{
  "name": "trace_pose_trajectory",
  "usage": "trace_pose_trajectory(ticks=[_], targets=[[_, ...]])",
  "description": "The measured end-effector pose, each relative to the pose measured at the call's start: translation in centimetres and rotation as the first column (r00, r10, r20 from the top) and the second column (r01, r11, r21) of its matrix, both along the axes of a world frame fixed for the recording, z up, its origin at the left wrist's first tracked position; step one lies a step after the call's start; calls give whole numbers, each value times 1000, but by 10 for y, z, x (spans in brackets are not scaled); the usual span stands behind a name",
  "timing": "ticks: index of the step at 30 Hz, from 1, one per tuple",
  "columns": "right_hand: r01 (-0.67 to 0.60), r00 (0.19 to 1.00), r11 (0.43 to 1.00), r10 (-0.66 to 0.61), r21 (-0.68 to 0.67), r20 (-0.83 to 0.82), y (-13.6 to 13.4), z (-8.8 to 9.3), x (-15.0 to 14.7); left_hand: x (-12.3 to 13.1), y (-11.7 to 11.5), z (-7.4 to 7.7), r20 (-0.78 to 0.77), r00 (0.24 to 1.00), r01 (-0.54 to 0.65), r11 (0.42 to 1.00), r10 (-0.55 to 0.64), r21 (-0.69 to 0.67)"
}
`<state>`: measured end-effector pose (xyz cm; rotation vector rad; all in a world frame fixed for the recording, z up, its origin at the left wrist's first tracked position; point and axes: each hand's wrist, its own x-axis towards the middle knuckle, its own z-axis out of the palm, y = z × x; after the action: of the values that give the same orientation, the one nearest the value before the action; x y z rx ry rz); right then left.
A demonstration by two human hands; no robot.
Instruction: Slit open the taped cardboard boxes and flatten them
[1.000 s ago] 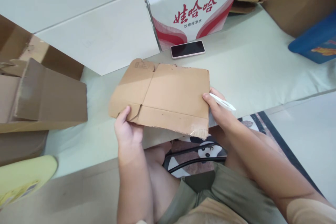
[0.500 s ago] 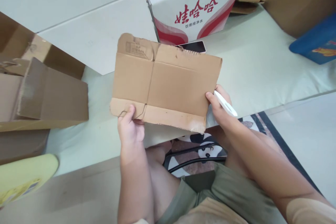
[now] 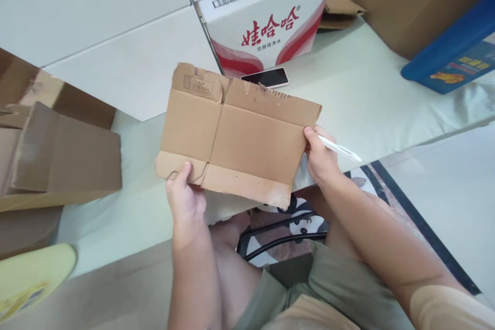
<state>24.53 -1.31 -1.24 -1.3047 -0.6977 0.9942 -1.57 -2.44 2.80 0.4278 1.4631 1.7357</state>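
Note:
A flattened piece of brown cardboard point(image 3: 255, 144) with crease lines and a torn upper edge is held up in front of me, tilted down to the right. My left hand point(image 3: 186, 193) grips its lower left corner, thumb on the near face and fingers hidden behind. At the right edge my right hand point(image 3: 320, 153) pinches the cardboard with the thumb in front. That same hand also keeps a slim white tool point(image 3: 342, 149), like a utility knife or pen, which sticks out to the right. Its tip is too small to make out.
A phone point(image 3: 270, 78) lies behind the cardboard, before a white and red carton point(image 3: 266, 36). Open brown boxes point(image 3: 85, 157) stand left, a blue container point(image 3: 444, 62) right, a yellow-green object point(image 3: 42, 273) lower left. The pale-covered surface point(image 3: 359, 103) ends near my knees.
The cardboard has shifted slightly left and down and tilted more. My right hand has moved higher along its right edge, and the white tool now points more sideways. More of the phone shows.

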Motion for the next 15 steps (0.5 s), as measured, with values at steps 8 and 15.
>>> trace_pose_trajectory(ticks=[8,15], targets=[[-135,990,991,136,11,-40,0,4,-1,-5,1,1,60,998,26,999,-28,23],[-338,939,940,332,-55,-93,-9,6,-8,-13,2,1,72,994,76,996,-80,54]])
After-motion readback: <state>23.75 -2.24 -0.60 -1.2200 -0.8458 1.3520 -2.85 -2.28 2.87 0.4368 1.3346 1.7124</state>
